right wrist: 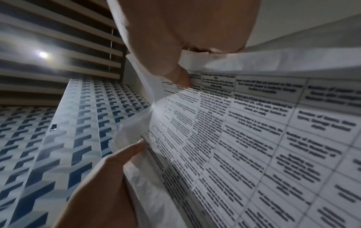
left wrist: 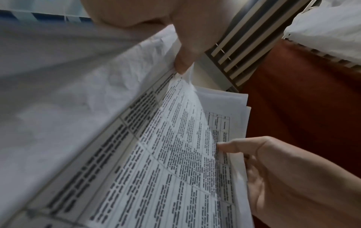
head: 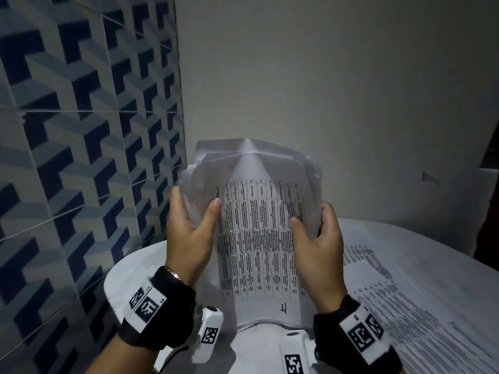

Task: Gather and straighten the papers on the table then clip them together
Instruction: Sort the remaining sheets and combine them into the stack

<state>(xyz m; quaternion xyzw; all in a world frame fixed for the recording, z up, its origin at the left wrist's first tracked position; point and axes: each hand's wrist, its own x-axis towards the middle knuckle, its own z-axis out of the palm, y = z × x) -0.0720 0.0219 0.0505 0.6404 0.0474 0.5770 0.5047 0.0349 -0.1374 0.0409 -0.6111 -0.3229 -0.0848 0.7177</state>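
Note:
A stack of printed papers point(head: 256, 230) stands upright on its lower edge on the white table point(head: 129, 276), its top sheets curling and uneven. My left hand point(head: 189, 228) grips the stack's left edge, thumb on the front page. My right hand point(head: 321, 236) grips the right edge, thumb on the front too. In the left wrist view the papers point(left wrist: 156, 154) fill the frame, with my left thumb point(left wrist: 185, 50) on top and my right hand point(left wrist: 293, 177) on the far edge. The right wrist view shows the table-printed page point(right wrist: 254, 146) pinched between my right thumb point(right wrist: 175, 74) and fingers. No clip is in view.
More printed sheets point(head: 405, 306) lie flat on the table at the right. A blue patterned tile wall point(head: 81, 130) stands close on the left and a plain wall point(head: 324, 90) behind. White tagged devices point(head: 209, 333) sit at the table's near edge.

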